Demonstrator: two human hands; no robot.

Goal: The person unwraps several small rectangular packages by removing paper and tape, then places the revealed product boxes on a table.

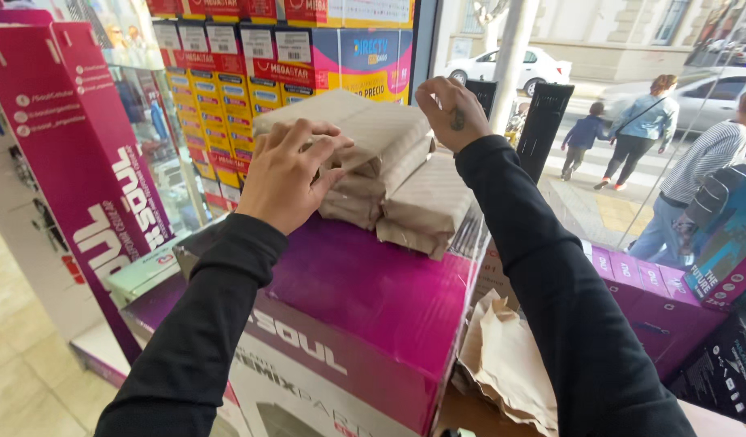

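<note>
Several flat packages wrapped in brown paper (405,202) lie stacked on top of a big magenta cardboard box (365,299). The top package (365,121) sits tilted across the pile. My left hand (286,171) grips its near left end, fingers spread over the paper. My right hand (450,109) holds the far right end of the same package, fingers curled behind it. Both arms are in black sleeves.
A tall magenta display stand (74,154) rises at the left. Yellow and red boxed goods (227,89) fill the shop window behind. Loose brown paper bags (510,364) lie low at the right, beside more magenta boxes (656,299). People walk on the pavement outside (632,129).
</note>
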